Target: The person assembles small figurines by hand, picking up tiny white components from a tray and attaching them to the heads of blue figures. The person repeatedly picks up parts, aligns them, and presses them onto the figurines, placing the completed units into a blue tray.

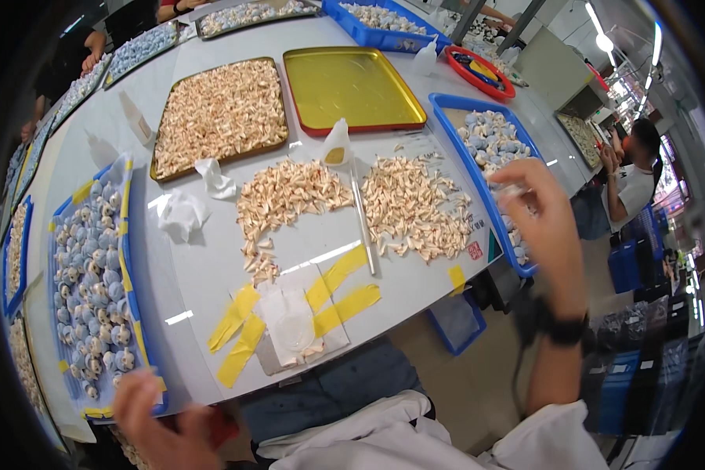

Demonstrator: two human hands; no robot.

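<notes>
My right hand (536,211) hangs over the right blue tray (475,192), which holds small white and pale-blue rounded pieces (489,133). Its fingers are bent toward the thumb in a pinch; what is between them is too small to name. My left hand (160,427), smeared by motion, is at the near end of the left blue tray (129,305), with thumb and fingers apart and nothing visible in them. Blue-grey and cream ball-like pieces (94,290) fill that tray. Between the hands, a clear round-marked pad (294,323) lies at the table edge amid yellow tape strips (341,309).
Two piles of small cream pointed pieces (290,196) (411,207) flank a metal rod (362,219). Behind are a squeeze bottle (337,145), a full tray (158,168), a gold tray (352,86), a red basin (478,70) and crumpled tissue (184,215). Other people sit around.
</notes>
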